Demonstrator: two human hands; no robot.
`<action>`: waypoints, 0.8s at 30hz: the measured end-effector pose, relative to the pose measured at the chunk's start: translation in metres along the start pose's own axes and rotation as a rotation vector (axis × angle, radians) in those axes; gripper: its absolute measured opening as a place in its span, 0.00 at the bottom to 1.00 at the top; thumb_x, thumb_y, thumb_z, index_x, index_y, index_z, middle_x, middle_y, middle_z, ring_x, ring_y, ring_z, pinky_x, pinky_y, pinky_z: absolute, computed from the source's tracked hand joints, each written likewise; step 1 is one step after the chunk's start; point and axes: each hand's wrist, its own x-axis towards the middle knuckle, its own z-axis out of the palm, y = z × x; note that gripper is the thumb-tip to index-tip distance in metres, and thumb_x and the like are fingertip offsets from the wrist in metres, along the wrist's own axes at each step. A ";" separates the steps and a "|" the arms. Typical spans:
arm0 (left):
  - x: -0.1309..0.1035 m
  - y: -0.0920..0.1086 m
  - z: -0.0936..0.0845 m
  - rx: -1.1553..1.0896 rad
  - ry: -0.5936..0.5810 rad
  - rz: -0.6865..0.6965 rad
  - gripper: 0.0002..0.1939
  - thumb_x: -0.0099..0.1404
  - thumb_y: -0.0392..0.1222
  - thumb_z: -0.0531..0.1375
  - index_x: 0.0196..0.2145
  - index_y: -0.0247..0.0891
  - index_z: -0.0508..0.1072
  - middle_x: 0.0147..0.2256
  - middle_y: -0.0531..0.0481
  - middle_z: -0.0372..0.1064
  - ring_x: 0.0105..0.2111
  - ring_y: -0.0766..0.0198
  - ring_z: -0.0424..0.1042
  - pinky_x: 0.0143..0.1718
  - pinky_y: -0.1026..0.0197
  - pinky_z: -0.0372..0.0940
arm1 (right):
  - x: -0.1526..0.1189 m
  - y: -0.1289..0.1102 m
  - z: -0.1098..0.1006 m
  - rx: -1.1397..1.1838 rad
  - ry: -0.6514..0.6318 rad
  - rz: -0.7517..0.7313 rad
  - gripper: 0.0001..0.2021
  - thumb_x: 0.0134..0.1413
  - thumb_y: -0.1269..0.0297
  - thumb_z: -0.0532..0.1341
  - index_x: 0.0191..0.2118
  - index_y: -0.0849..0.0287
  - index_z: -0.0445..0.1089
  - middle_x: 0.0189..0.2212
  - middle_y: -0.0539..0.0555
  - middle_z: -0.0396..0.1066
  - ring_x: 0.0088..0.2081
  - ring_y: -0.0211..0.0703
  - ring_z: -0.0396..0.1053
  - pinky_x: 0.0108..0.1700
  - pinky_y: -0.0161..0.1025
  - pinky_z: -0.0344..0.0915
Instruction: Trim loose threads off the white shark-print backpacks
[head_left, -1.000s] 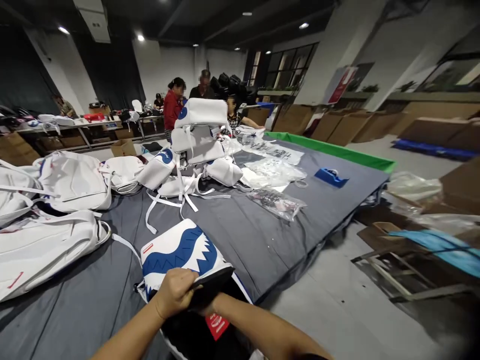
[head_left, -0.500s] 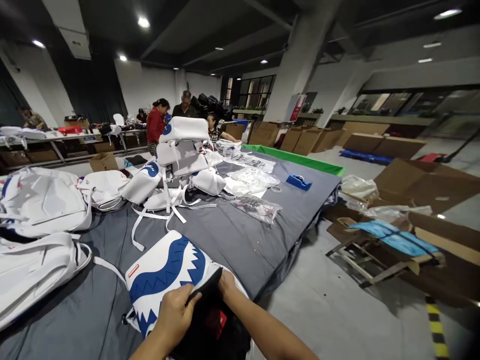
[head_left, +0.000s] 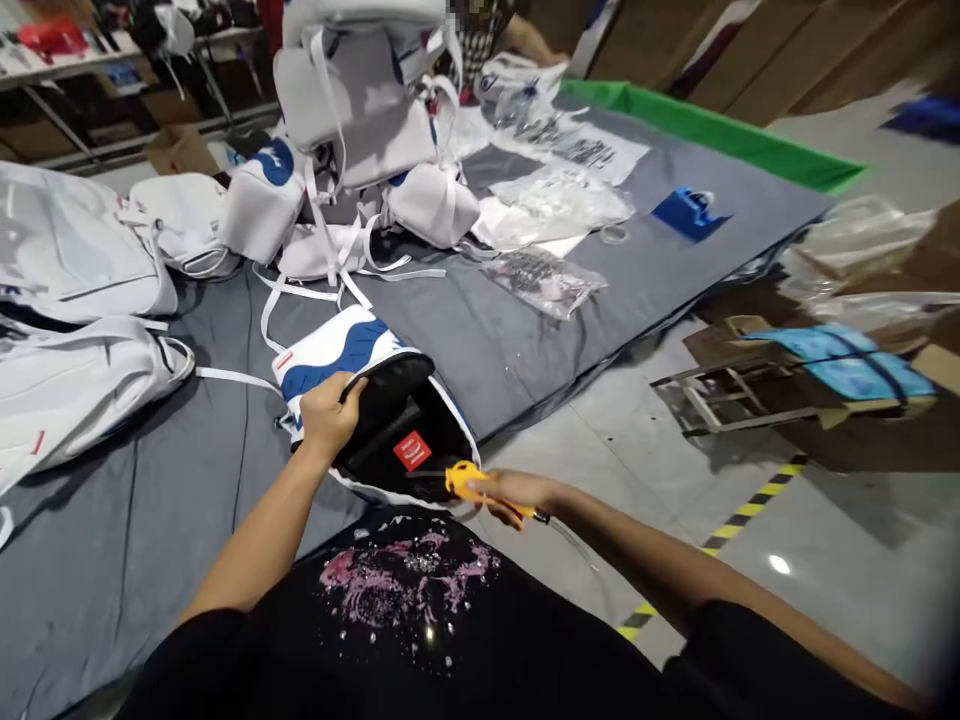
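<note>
Head view: the bag [head_left: 382, 410] sits mid-frame, a bit left, on the gray cloth [head_left: 187, 490]. L hand [head_left: 328, 415] pinches its edge, prob. b/c that holds the mouth wide. R hand [head_left: 517, 490], apart from L, is wrapped on a yellow tool [head_left: 459, 478] at the mouth, prob. so its thin end can point in, near the red tag [head_left: 412, 451].

White backpacks [head_left: 367, 120] pile up on a grey cloth-covered bench [head_left: 517, 360] in a bag workshop, amid brown cardboard boxes [head_left: 810, 60] and yellow-and-black striped floor tape [head_left: 750, 511].
</note>
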 end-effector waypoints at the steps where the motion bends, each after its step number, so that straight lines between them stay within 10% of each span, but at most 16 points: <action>1: 0.004 0.006 0.005 -0.016 -0.024 0.036 0.14 0.71 0.45 0.58 0.29 0.38 0.75 0.23 0.52 0.73 0.22 0.67 0.69 0.27 0.65 0.58 | 0.008 -0.004 -0.004 0.084 -0.042 -0.007 0.14 0.68 0.52 0.59 0.45 0.59 0.72 0.38 0.52 0.74 0.33 0.36 0.72 0.35 0.36 0.73; 8: 0.007 0.022 0.014 -0.001 -0.082 0.139 0.19 0.73 0.49 0.55 0.29 0.38 0.76 0.23 0.52 0.72 0.21 0.68 0.69 0.26 0.66 0.59 | 0.072 -0.063 0.017 0.719 -0.183 -0.122 0.27 0.64 0.36 0.52 0.29 0.57 0.63 0.12 0.40 0.48 0.14 0.32 0.50 0.18 0.32 0.56; 24: 0.013 0.003 0.016 -0.120 -0.136 0.044 0.20 0.72 0.52 0.55 0.29 0.38 0.75 0.23 0.51 0.72 0.23 0.67 0.70 0.27 0.65 0.59 | 0.056 -0.037 0.040 0.883 0.177 0.141 0.21 0.68 0.44 0.52 0.29 0.54 0.57 0.12 0.42 0.52 0.12 0.33 0.54 0.14 0.30 0.53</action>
